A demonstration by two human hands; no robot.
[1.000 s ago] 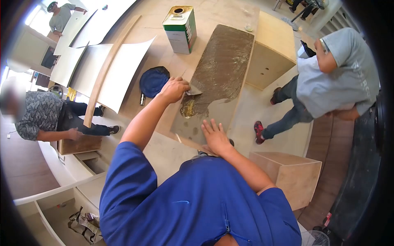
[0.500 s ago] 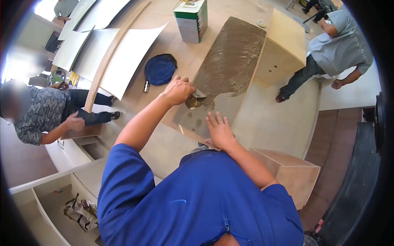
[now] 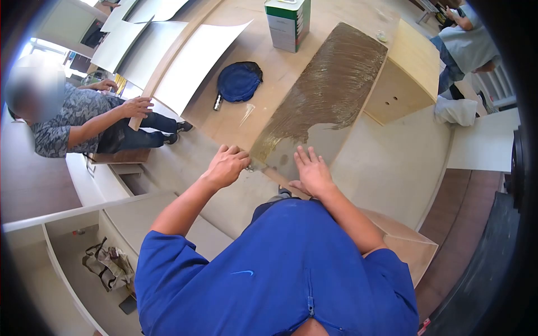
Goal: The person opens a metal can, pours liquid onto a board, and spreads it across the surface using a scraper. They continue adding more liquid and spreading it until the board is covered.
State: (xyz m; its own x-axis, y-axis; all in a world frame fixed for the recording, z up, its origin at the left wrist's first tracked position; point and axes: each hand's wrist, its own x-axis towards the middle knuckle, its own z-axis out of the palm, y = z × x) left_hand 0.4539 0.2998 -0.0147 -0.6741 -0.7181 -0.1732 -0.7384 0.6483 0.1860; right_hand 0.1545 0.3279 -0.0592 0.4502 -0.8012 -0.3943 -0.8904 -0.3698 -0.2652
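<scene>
My left hand (image 3: pixel 227 166) is closed around a small scraper, mostly hidden by the fingers, at the near left corner of a flat panel. A brown, glossy glue layer (image 3: pixel 342 73) with streaks covers most of that panel. Its near end (image 3: pixel 325 137) shows a bare grey patch with a few dark spots. My right hand (image 3: pixel 314 175) lies on this bare end with its fingers spread, the thumb by the near edge.
A green and white metal can (image 3: pixel 287 25) stands behind a round blue item (image 3: pixel 240 82) with dark wrapping. White sheets (image 3: pixel 193 64) lie left. A wooden box (image 3: pixel 406 73) stands right of the panel. One person (image 3: pixel 89 112) touches a wooden strip (image 3: pixel 168 53); another (image 3: pixel 468 45) stands right.
My left hand has moved with the scraper from the glue toward me, to the panel's near left corner. The person on the left has put a hand on the wooden strip.
</scene>
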